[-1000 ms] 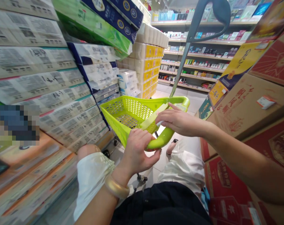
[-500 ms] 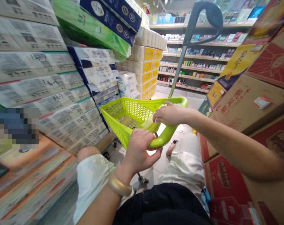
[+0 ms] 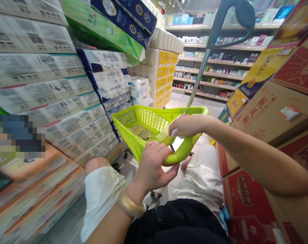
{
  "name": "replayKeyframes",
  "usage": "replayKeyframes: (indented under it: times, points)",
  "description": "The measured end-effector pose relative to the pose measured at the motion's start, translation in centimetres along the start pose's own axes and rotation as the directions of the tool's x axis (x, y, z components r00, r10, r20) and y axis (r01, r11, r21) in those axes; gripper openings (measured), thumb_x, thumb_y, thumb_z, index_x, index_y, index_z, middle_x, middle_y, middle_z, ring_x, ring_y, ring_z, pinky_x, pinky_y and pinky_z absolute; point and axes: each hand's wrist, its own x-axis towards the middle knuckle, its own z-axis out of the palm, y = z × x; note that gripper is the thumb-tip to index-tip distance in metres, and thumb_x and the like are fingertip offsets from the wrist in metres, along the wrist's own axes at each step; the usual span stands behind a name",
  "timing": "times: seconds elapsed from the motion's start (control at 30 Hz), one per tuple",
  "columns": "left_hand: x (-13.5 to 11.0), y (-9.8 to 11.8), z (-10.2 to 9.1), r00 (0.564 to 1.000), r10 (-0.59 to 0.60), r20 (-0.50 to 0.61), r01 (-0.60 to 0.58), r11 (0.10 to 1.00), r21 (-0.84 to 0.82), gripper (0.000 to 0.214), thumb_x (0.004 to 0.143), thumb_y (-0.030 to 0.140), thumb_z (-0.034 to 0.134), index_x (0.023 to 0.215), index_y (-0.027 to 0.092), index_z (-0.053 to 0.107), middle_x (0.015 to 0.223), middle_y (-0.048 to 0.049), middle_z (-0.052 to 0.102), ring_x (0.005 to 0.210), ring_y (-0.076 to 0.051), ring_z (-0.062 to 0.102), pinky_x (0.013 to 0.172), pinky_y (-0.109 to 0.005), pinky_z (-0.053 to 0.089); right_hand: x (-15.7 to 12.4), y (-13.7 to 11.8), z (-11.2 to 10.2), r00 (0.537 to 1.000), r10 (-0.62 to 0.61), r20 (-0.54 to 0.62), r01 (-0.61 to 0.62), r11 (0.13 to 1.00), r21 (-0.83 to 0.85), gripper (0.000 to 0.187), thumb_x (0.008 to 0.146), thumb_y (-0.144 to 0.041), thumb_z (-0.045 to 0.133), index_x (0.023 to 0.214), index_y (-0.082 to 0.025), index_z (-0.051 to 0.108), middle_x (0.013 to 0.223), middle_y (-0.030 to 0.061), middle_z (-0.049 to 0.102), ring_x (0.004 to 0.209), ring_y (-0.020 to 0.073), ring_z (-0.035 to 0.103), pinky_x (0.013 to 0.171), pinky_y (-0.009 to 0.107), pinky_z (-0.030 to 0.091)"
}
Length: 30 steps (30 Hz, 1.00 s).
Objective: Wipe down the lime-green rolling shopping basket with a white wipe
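Note:
A lime-green plastic shopping basket [image 3: 130,135] stands in front of me, with a mesh wall and a glossy curved handle. My left hand [image 3: 152,166] curls around the near part of that handle, and a gold bangle [image 3: 131,205] sits on that wrist. My right hand [image 3: 187,125] is over the basket's right side, pinching a flat pale yellow packet [image 3: 164,134]. The packet slants down into the basket, and my fingers hide part of it.
A grey cart pole [image 3: 202,74] rises behind the basket, with a caster [image 3: 155,194] below. Stacked toilet paper packs [image 3: 42,74] form a wall on the left, and large red-printed cardboard cartons [image 3: 270,115] on the right. Stocked store shelves [image 3: 210,64] stand ahead.
My right hand has moved left and down over the basket, and the pale packet now sits lower and shows less. My left hand stays on the handle.

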Motion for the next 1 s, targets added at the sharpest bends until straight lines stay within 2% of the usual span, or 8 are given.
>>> replayKeyframes:
  times: [0.07,0.13,0.33,0.5,0.57,0.67,0.9,1.0]
  points:
    - [0.0,0.0,0.0,1.000,0.000,0.004,0.000,1.000,-0.009,0.014,0.080,0.033,0.062,0.076,0.022,0.054,0.069,-0.0007,0.058,0.070,-0.019,0.053,0.072,-0.036,0.038,0.4,0.0,-0.1,0.994,0.084,0.064,-0.083,0.996,-0.013,0.032,0.085,-0.018,0.055,0.107,-0.026,0.076,0.104,0.0044,0.077,0.090,0.0231,0.072,0.080,0.031,0.051]
    - [0.0,-0.1,-0.1,1.000,0.000,0.007,0.001,1.000,-0.021,0.013,0.081,0.032,0.061,0.076,0.021,0.055,0.069,-0.0008,0.058,0.070,-0.018,0.053,0.072,-0.036,0.038,0.2,-0.1,-0.2,0.991,0.107,0.076,-0.106,0.994,-0.014,0.034,0.088,-0.019,0.051,0.112,-0.026,0.074,0.109,0.0056,0.076,0.096,0.0247,0.071,0.082,0.032,0.050]
    - [-0.2,-0.3,-0.1,1.000,0.008,0.017,-0.007,0.999,-0.045,0.018,0.081,0.036,0.062,0.076,0.021,0.053,0.072,-0.0013,0.058,0.072,-0.019,0.053,0.073,-0.036,0.039,-1.8,-0.9,-0.3,0.990,-0.103,0.094,0.107,0.994,-0.033,0.033,0.084,-0.013,0.056,0.104,-0.028,0.077,0.107,0.0020,0.076,0.106,0.0220,0.067,0.104,0.037,0.037]
    - [0.1,-0.3,0.0,1.000,0.006,0.021,-0.005,0.999,-0.038,0.016,0.080,0.033,0.063,0.077,0.021,0.053,0.071,-0.0010,0.058,0.073,-0.019,0.053,0.073,-0.036,0.038,-0.5,-0.7,-1.0,0.988,0.060,0.141,-0.050,0.996,-0.070,0.034,0.084,-0.018,0.057,0.113,-0.024,0.074,0.107,0.0048,0.076,0.095,0.0213,0.070,0.082,0.028,0.045]
    - [0.1,-0.3,0.1,1.000,0.006,0.022,-0.005,0.999,-0.037,0.015,0.079,0.032,0.064,0.077,0.021,0.053,0.071,-0.0008,0.057,0.073,-0.019,0.053,0.074,-0.036,0.038,0.2,-0.4,-1.0,0.983,0.132,0.124,-0.120,0.988,-0.100,0.033,0.086,-0.019,0.053,0.112,-0.019,0.074,0.107,0.0086,0.076,0.090,0.0219,0.070,0.073,0.026,0.045]
    - [0.1,-0.3,0.0,1.000,0.007,0.026,-0.006,0.999,-0.041,0.014,0.080,0.032,0.063,0.078,0.021,0.055,0.071,-0.0009,0.058,0.073,-0.019,0.053,0.074,-0.036,0.037,0.4,0.0,-0.9,0.981,0.182,0.072,-0.174,0.978,-0.112,0.032,0.090,-0.021,0.050,0.109,-0.017,0.075,0.104,0.0106,0.077,0.089,0.0229,0.071,0.070,0.027,0.045]
    - [0.0,-0.4,-0.1,0.999,0.014,0.053,-0.011,0.999,-0.044,0.018,0.081,0.036,0.062,0.076,0.021,0.053,0.072,-0.0017,0.058,0.072,-0.019,0.053,0.072,-0.035,0.038,-2.2,-0.1,0.0,0.999,-0.040,-0.013,0.041,0.999,0.010,0.027,0.088,-0.020,0.058,0.107,-0.029,0.075,0.105,0.0007,0.077,0.096,0.0201,0.070,0.088,0.029,0.047]
    - [0.0,-0.5,-0.2,0.998,0.003,0.065,-0.001,0.999,-0.042,0.018,0.081,0.037,0.061,0.077,0.021,0.053,0.073,-0.0024,0.059,0.074,-0.020,0.054,0.072,-0.036,0.038,-2.4,0.3,-0.1,0.997,-0.072,-0.033,0.074,0.995,0.072,0.027,0.084,-0.019,0.063,0.105,-0.030,0.076,0.099,-0.0010,0.078,0.092,0.0191,0.071,0.086,0.028,0.048]
